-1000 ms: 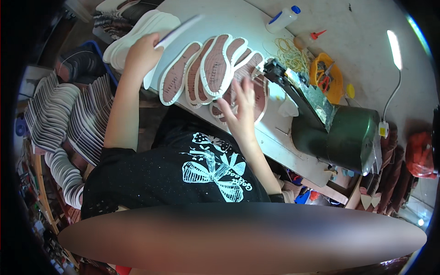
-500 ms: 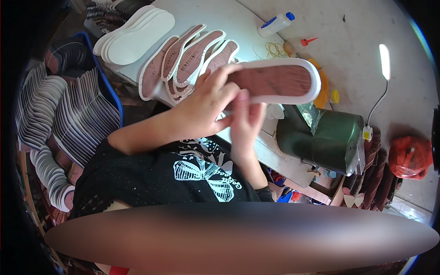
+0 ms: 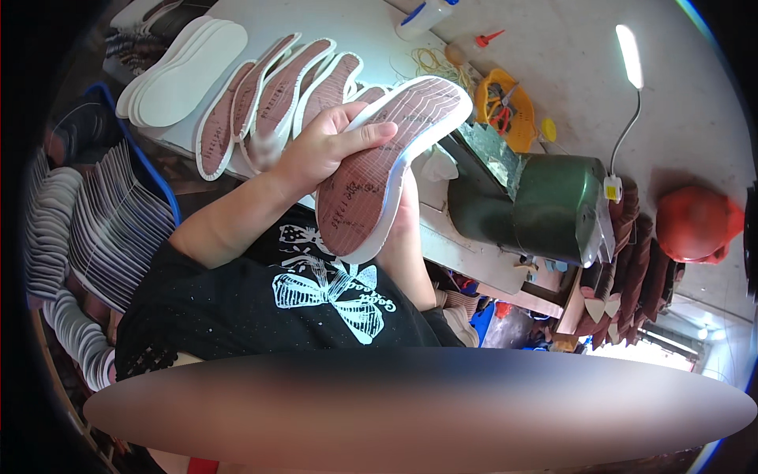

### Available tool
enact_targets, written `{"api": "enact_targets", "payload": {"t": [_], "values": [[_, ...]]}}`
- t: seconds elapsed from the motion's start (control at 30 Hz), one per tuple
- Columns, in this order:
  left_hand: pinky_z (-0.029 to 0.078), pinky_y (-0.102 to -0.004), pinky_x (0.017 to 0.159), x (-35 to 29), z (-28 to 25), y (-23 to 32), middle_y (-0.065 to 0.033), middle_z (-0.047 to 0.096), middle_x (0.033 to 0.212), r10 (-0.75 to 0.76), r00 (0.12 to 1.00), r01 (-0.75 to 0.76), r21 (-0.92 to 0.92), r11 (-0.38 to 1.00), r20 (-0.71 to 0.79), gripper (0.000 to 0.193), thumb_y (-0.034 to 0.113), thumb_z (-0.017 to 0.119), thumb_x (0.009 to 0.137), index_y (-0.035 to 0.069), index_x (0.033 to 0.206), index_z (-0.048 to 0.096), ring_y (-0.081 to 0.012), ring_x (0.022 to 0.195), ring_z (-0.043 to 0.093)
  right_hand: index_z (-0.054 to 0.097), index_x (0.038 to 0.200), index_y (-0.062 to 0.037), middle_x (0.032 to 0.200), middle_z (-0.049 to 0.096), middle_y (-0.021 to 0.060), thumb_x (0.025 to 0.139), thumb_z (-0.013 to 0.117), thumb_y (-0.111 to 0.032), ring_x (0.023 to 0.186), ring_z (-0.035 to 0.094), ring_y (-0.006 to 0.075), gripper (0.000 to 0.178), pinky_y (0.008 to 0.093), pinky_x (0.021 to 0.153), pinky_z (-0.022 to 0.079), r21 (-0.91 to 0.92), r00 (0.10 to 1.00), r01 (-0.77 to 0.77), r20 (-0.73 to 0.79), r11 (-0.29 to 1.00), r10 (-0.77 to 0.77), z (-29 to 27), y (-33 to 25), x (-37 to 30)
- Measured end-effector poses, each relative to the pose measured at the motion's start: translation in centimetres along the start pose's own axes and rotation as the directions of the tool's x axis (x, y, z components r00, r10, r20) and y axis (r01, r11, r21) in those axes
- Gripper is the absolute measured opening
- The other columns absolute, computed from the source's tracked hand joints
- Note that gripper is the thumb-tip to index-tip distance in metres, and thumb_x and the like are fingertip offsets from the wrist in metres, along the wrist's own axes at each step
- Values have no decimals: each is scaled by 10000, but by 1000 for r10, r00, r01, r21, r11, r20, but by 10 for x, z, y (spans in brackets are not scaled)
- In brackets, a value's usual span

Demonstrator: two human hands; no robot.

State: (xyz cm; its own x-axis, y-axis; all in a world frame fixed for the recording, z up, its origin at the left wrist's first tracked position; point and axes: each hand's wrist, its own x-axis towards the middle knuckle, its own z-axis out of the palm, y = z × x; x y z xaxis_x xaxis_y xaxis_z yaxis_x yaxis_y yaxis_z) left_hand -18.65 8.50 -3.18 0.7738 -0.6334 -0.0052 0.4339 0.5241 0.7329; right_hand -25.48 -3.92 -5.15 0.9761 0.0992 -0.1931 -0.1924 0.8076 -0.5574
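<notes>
A brown insole (image 3: 379,174) with a white rim and dark markings is held up slantwise before my chest. My left hand (image 3: 328,146) grips its left edge, with the thumb pressed on the brown face. Behind the insole's lower right edge is my right hand (image 3: 405,212), its fingers hidden by it. Several similar brown insoles with white rims (image 3: 286,87) lie overlapping on the table beyond my left hand. White blank insoles (image 3: 189,75) are stacked to their left.
At the right stands a dark green sewing machine (image 3: 553,209). Behind it are a yellow basket (image 3: 517,118) with tools and a lit lamp (image 3: 629,57). A blue-rimmed crate (image 3: 150,158) at the left holds rows of insoles. A red bag (image 3: 699,225) sits far right.
The insole has turned from lying sideways to a steep slant and come nearer my chest. My left hand now grips its edge, and my right hand has gone behind it. The whole view has shifted.
</notes>
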Motion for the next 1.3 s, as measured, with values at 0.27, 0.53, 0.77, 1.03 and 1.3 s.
{"api": "enact_targets", "payload": {"t": [0.27, 0.53, 0.77, 1.03, 1.3], "values": [[465, -219, 687, 4, -20, 1, -50, 649, 826, 131, 991, -112, 476, 872, -7, 314, 248, 673, 832, -20, 991, 631, -73, 751, 583, 615, 902, 43, 774, 646, 80, 843, 638, -90, 636, 609, 116, 147, 225, 591, 512, -630, 997, 23, 74, 776, 30, -10, -52, 6], [468, -263, 773, 9, -9, 9, -109, 629, 944, 177, 979, -194, 701, 686, 97, 583, 270, 770, 715, -66, 1131, 537, -119, 855, 586, 603, 938, 50, 800, 650, 76, 847, 633, -66, 677, 622, 104, 150, 224, 604, 526, -764, 999, 47, 46, 643, -18, -2, -42, -8], [469, -270, 799, 12, -3, 1, -103, 627, 979, 107, 994, -113, 335, 935, 38, 512, 176, 732, 751, -49, 1156, 512, -131, 884, 587, 634, 901, 20, 781, 638, 31, 853, 650, -142, 642, 582, 75, 170, 197, 561, 486, -635, 988, -84, 47, 768, 147, -7, -40, -7], [478, -251, 762, 36, -1, -19, -98, 624, 965, 294, 946, -242, 302, 922, -138, 412, 136, 710, 783, -43, 1100, 517, -108, 854, 585, 649, 853, 31, 718, 602, -27, 873, 629, -139, 636, 512, 23, 171, 172, 565, 405, -791, 961, 191, 30, 581, -275, -14, -36, -3], [412, -328, 901, 83, -16, -10, -129, 574, 1053, 383, 921, -123, 876, 467, -75, 414, 287, 718, 729, -5, 1011, 637, -235, 1010, 532, 640, 863, 27, 772, 612, -11, 895, 584, -134, 718, 508, 34, 173, 185, 656, 403, -702, 938, 257, 16, 664, -345, -38, -39, -5]]}}
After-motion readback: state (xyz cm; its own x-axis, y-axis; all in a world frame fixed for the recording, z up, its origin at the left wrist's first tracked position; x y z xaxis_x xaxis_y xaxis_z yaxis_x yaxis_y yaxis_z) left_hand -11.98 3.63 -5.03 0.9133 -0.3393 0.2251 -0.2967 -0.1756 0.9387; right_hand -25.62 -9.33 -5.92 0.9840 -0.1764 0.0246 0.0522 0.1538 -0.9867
